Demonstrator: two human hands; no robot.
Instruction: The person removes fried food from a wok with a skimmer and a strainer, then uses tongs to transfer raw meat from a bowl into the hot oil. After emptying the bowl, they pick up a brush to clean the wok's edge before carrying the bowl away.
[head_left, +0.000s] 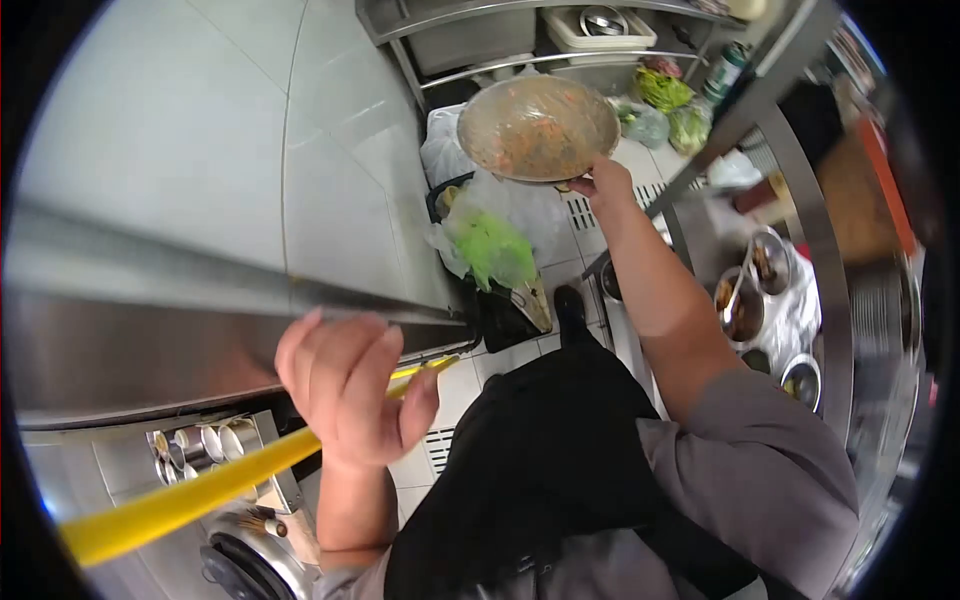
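Observation:
Out in front, my right hand [605, 187] grips the near right rim of a wide, round metal pan [540, 128]. The pan is tilted towards me, its inside smeared with brownish and orange-red food residue. Just below it is a black bin [470, 192] lined with clear plastic, with a bright green bag [490, 248] on top. My left hand [350, 385] is raised at the left, blurred, fingers loosely bent and thumb apart. A yellow pole or hose [200, 507] passes behind that hand; I see no grip on it.
A steel panel edge [150, 365] runs along the left. Bagged green vegetables [690, 128] lie on the floor ahead. To the right, a metal shelf frame stands by several bowls of food [770, 262]. Metal cups [205, 445] sit at lower left. Floor grates [580, 212] are ahead.

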